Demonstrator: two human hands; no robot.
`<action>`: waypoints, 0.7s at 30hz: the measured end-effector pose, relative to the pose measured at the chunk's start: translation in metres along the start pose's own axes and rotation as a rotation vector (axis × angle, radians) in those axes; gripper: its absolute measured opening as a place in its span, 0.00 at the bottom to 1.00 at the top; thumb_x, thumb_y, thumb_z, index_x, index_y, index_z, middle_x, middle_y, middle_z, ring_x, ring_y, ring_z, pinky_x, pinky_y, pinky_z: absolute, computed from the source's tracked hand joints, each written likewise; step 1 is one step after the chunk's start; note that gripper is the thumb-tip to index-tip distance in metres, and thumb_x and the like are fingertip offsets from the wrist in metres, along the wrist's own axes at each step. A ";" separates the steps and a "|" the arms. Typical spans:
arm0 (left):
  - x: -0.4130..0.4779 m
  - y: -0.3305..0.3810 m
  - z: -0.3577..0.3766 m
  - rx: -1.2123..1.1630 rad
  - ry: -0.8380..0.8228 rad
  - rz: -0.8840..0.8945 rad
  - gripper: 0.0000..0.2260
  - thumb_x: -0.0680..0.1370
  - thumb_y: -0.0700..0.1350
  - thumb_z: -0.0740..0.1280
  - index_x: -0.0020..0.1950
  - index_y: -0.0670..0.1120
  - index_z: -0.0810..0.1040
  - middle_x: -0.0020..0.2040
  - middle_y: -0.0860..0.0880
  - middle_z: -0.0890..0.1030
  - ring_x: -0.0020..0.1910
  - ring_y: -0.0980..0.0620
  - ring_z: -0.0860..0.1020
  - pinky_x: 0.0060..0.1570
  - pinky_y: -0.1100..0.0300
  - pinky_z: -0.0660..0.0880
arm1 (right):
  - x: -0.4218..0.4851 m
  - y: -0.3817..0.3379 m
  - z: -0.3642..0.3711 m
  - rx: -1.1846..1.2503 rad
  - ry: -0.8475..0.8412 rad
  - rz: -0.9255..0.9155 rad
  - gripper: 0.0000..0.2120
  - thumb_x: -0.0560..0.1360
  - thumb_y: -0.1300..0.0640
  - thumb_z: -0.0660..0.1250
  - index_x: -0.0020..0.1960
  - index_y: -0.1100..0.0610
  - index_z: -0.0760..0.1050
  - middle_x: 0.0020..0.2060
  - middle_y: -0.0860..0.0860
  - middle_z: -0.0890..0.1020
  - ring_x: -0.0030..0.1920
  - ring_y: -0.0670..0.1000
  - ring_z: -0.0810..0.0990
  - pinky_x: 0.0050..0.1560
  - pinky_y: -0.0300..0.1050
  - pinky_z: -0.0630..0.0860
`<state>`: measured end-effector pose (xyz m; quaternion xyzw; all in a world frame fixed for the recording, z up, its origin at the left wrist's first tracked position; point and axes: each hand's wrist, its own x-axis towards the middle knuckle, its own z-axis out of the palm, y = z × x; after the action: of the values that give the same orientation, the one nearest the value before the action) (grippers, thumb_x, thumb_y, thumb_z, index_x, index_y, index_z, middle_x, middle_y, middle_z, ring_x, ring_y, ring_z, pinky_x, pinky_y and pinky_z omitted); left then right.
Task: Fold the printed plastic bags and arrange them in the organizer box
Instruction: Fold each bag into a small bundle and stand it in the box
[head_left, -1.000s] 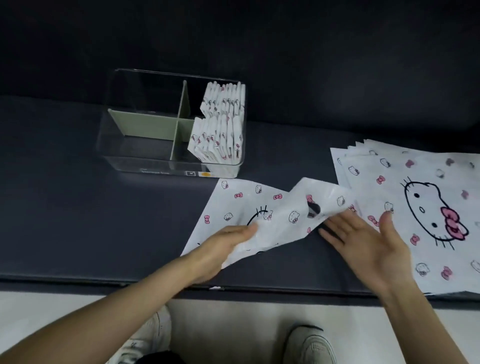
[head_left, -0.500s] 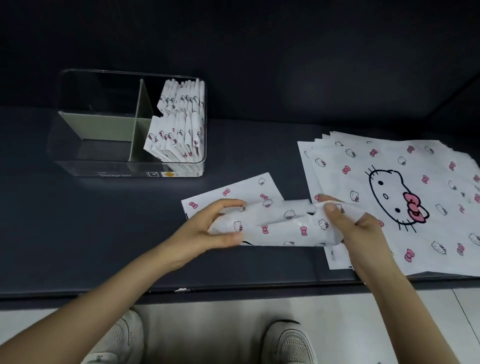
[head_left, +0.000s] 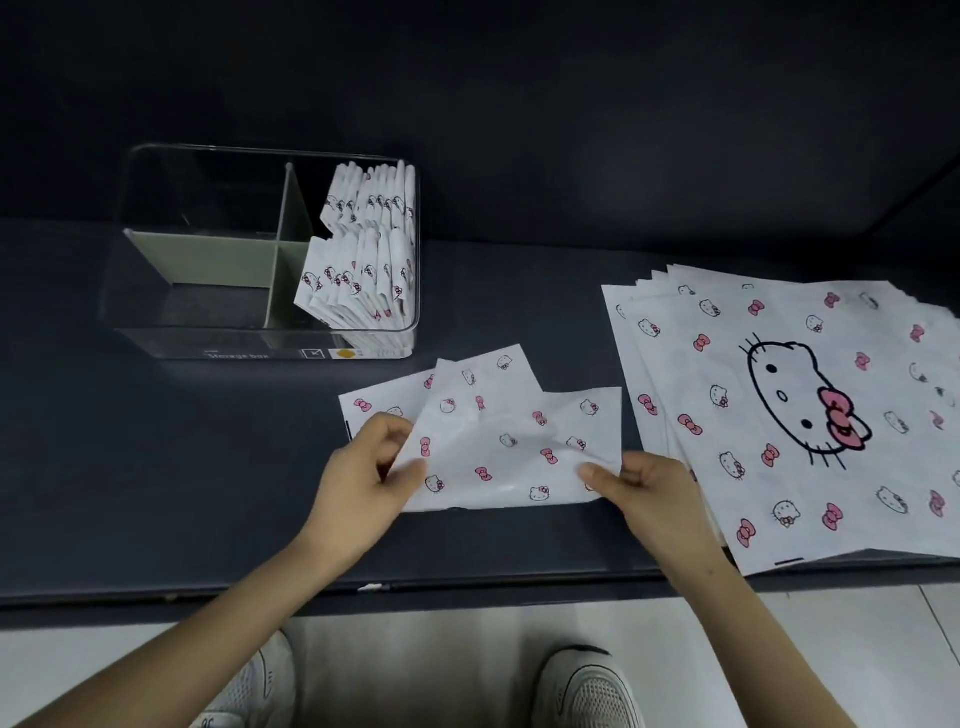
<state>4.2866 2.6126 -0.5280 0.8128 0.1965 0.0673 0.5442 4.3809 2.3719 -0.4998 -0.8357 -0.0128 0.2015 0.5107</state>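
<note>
I am holding a partly folded printed bag (head_left: 498, 447) between both hands, low over the dark surface (head_left: 182, 467) and just in front of me. My left hand (head_left: 371, 470) is gripping the bag's left edge, with the fingers curled round the plastic. My right hand (head_left: 647, 493) is pinching the bag's near right corner, the thumb lying on top and the other fingers tucked beneath. The bag is lying doubled over itself, with a flap sticking out at the far side and another layer showing at the far left. Its white plastic is wrinkling between my hands.

The clear organizer box (head_left: 260, 343) is standing on the surface to the far left of the bag, apart from it. Grey-green dividers (head_left: 208, 260) are splitting it into compartments. Folded bags (head_left: 363, 260) are standing on edge in the two right-hand compartments, packed side by side.

To the right, a stack of flat bags (head_left: 779, 415) is lying fanned out on the surface, with the top one showing a large cat face with a pink bow. Its near edge is reaching the surface's front edge, and its left side is lying just beside my right hand. Below the surface, my two white shoes (head_left: 587, 691) are standing on the pale floor (head_left: 857, 649).
</note>
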 end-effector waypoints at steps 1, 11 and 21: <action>-0.003 -0.002 -0.003 0.066 0.011 0.046 0.14 0.73 0.32 0.68 0.48 0.50 0.73 0.32 0.48 0.80 0.32 0.50 0.74 0.36 0.65 0.70 | 0.001 0.000 0.003 -0.097 0.013 -0.005 0.05 0.74 0.58 0.71 0.43 0.49 0.83 0.37 0.41 0.85 0.42 0.41 0.83 0.46 0.38 0.79; -0.006 -0.007 -0.022 0.006 -0.253 0.063 0.30 0.62 0.37 0.61 0.61 0.60 0.64 0.44 0.58 0.84 0.40 0.60 0.77 0.40 0.70 0.68 | 0.004 -0.013 0.018 -0.218 0.003 -0.099 0.04 0.77 0.55 0.66 0.45 0.51 0.78 0.35 0.49 0.82 0.33 0.44 0.79 0.37 0.44 0.76; -0.010 -0.013 -0.029 0.555 0.145 0.521 0.21 0.75 0.49 0.61 0.65 0.41 0.75 0.62 0.43 0.76 0.64 0.44 0.71 0.72 0.46 0.57 | 0.007 -0.008 0.029 -0.504 -0.031 -0.042 0.11 0.75 0.55 0.65 0.34 0.55 0.70 0.20 0.42 0.71 0.24 0.44 0.71 0.30 0.40 0.64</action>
<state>4.2648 2.6380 -0.5272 0.9450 0.0323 0.2049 0.2530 4.3789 2.4022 -0.5064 -0.9331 -0.0879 0.1938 0.2898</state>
